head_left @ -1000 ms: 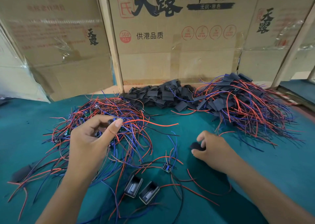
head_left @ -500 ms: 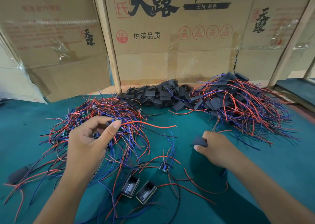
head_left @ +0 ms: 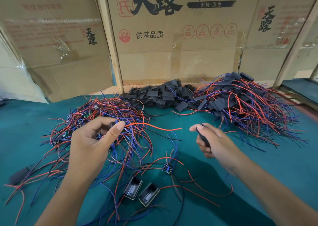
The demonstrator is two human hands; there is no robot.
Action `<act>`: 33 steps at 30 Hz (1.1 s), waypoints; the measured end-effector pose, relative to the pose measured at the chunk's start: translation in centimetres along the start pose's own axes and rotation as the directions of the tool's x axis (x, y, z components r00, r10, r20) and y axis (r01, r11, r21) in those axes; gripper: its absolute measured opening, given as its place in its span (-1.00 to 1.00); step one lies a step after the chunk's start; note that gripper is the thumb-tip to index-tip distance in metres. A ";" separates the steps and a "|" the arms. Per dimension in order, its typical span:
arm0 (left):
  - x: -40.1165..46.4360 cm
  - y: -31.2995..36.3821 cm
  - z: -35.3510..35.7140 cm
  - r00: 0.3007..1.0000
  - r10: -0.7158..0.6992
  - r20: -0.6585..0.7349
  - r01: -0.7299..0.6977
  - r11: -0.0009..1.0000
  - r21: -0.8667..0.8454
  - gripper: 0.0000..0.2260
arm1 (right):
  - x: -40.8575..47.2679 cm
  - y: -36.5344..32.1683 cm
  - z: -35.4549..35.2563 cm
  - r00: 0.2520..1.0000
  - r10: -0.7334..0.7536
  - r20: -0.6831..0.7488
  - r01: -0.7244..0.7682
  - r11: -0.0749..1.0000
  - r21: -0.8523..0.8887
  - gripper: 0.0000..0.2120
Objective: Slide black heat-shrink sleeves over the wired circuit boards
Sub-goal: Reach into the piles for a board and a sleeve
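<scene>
My left hand [head_left: 93, 139] pinches a small wired circuit board between thumb and fingers above the tangle of bare wired boards [head_left: 106, 115] with red, blue and black leads. One red lead [head_left: 154, 126] trails right from the pinch. My right hand [head_left: 212, 140] grips a black heat-shrink sleeve [head_left: 203, 137], held a little above the green table [head_left: 172, 157]. The two hands are apart. A heap of loose black sleeves [head_left: 163, 95] lies at the back centre. Sleeved boards with their wires [head_left: 244, 102] are piled at the back right.
Two small black open-topped housings [head_left: 141, 190] and one loose board [head_left: 167, 169] lie near the front centre among stray wires. Cardboard boxes [head_left: 172, 45] and wooden posts wall the back. A black sleeve-like piece [head_left: 19, 173] lies at the left edge.
My right hand has lifted and turned, bringing the black sleeve up and slightly toward the left hand. My left hand has kept its pinch nearly still.
</scene>
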State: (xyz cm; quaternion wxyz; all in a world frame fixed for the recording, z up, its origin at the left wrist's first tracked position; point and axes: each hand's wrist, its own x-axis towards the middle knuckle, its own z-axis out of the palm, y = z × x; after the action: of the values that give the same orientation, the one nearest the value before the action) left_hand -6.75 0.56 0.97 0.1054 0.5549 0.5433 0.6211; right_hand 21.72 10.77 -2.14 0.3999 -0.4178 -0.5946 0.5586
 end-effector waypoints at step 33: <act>0.0 0.2 0.1 0.996 0.028 0.081 -0.025 0.999 -0.045 -0.79 | -1.2 -0.6 -1.1 0.783 -0.517 0.345 0.619 0.593 -0.515 -0.65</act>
State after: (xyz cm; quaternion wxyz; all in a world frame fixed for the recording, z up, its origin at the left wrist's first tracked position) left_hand -6.56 0.53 1.06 0.1316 0.5845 0.5174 0.6110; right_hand 23.17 9.96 -1.45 0.3534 -0.2642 -0.8718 0.2128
